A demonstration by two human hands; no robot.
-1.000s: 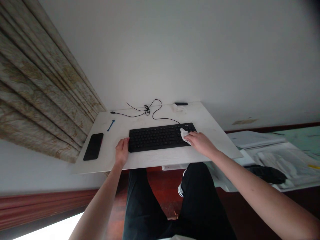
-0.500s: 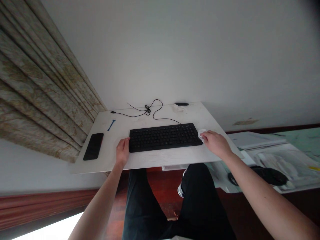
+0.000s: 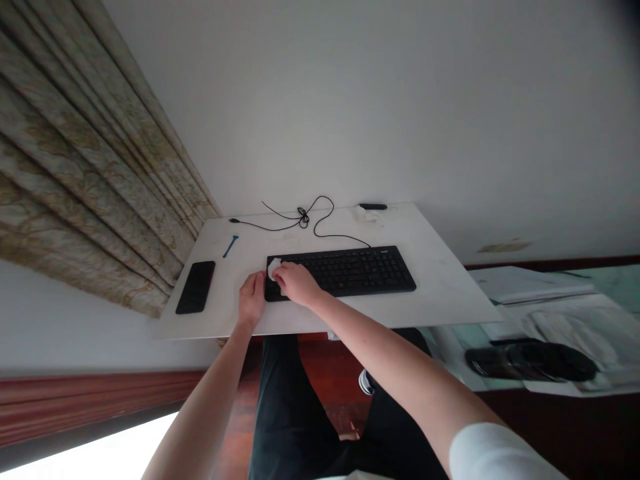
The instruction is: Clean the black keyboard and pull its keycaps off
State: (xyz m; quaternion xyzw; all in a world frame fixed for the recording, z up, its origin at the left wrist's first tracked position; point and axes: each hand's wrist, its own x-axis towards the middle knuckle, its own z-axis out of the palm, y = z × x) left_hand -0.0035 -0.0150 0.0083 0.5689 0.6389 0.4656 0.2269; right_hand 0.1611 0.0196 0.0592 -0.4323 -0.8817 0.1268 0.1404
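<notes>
- Black computer keyboard (image 3: 345, 272): lies flat on the desk, long axis left to right, its left end under the hands.
- White tissue (image 3: 274, 269): crumpled, pressed on the keys at the keyboard's left end.
- Right hand (image 3: 295, 283): on top of the keyboard's left end; fingers (image 3: 285, 272) bunched narrowly around the white tissue.
- Left hand (image 3: 251, 298): just left of the keyboard, holding nothing; fingers (image 3: 259, 283) close together, tips at the keyboard's left edge.
- Black cable (image 3: 320, 227): runs from the keyboard's far edge through a small tangle to a plug at the far left.
- Black smartphone (image 3: 195, 287): face up, near the desk's left edge.
- Small blue plastic item (image 3: 231, 246): left of the keyboard, beyond the smartphone.
- White desk (image 3: 450, 297): bears all of these; a slim black object (image 3: 373, 207) and a white scrap (image 3: 361, 213) lie at its far edge.
- Papers (image 3: 550, 320): lie lower down, right of the desk, under a dark object (image 3: 530, 361).
- Patterned curtain (image 3: 90, 167): hangs at the left.
</notes>
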